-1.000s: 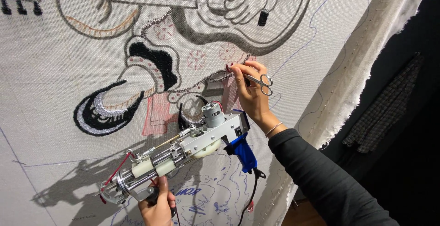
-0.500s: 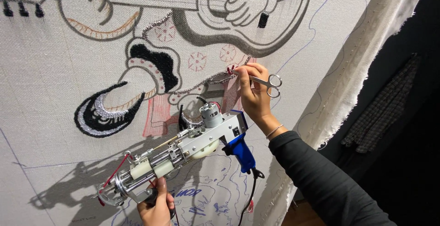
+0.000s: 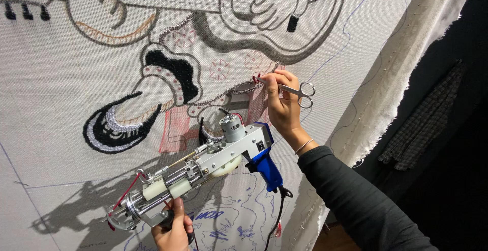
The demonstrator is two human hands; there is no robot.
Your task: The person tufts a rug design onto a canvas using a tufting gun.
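I see my right hand [image 3: 282, 109] at centre right of the frame, raised against the stretched tufting cloth [image 3: 61, 78], with its fingers clenched on a pair of small silver scissors [image 3: 291, 89]. The scissor loops project to the right of the hand, and the blades point left, ending at a short red yarn end [image 3: 255, 79] on the cloth. Whether the blades touch that yarn, I cannot tell. My left hand [image 3: 172, 229] is at the bottom edge, left of centre, with its fingers wrapped around the lower grip of a tufting gun [image 3: 203, 167]. The gun lies diagonally across the lower middle of the frame: its metal front end sits at lower left, its grey motor stands near the centre, and its blue handle [image 3: 265, 167] hangs at lower right with a black cord [image 3: 274, 215] trailing downward. Red yarn [image 3: 124, 200] runs along the front end of the gun. The cloth fills the left and centre of the frame and carries a partly tufted figure with a guitar outline [image 3: 284, 47] at upper centre and a black shoe shape [image 3: 119, 126] at middle left. The frayed cloth edge [image 3: 406, 73] runs down the right side.
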